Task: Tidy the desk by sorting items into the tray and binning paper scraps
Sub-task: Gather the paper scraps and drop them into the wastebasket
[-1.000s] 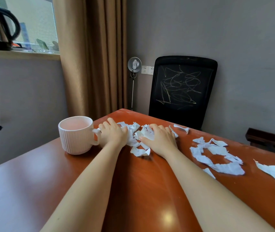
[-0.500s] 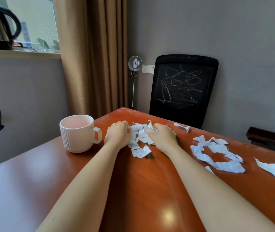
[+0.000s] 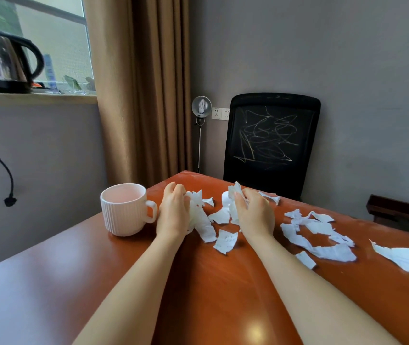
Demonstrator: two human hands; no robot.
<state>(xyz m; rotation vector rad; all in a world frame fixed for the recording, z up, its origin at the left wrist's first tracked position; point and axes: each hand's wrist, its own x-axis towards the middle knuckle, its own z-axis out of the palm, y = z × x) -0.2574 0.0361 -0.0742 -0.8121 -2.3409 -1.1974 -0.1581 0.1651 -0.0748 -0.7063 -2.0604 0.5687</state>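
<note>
Step in hand, as I read it: scoop the torn paper at the far corner into handfuls for the bin. No bin or tray in view, so can't say where either sits.

L to R:

Kettle (image 3: 4, 61) on the windowsill, cord hanging down the wall, well apart from the work. Irrelevant.

Mug (image 3: 125, 209), pale pink, ribbed, upright on the surface (image 3: 49, 282), handle pointing toward the left hand (image 3: 173, 212). The hand is just beside the handle, maybe touching; can't tell. This is the main obstacle: a wide sweep w/ the left forearm could knock it. Can't see if there's liquid inside.

Left hand: curled, fingers closed on a bunch of scraps (image 3: 199, 215) at its inner side, w/ a long strip trailing down onto the surface. Better to roll that tail into the fist before lifting, else it drops.

Between the hands: loose bits flat on the surface, incl. one w/ faint writing (image 3: 225, 241) nearer the person. Hands are apart, not joined.

Right hand (image 3: 253, 212): curled too, gripping crumpled paper that sticks up past the fingertips. Grip looks partial.

Do it well: draw both hands inward to merge piles, press, then lift as one wad. Thin paper slides easily on glossy wood, so rake w/ finger edges rather than pinch.

Further R: a second scatter (image 3: 317, 232) in a loose ring, then a bigger torn sheet (image 3: 407, 260) near the frame edge. Separate passes needed.

Behind: black chair (image 3: 270, 143) against the wall, not in the way.
</note>
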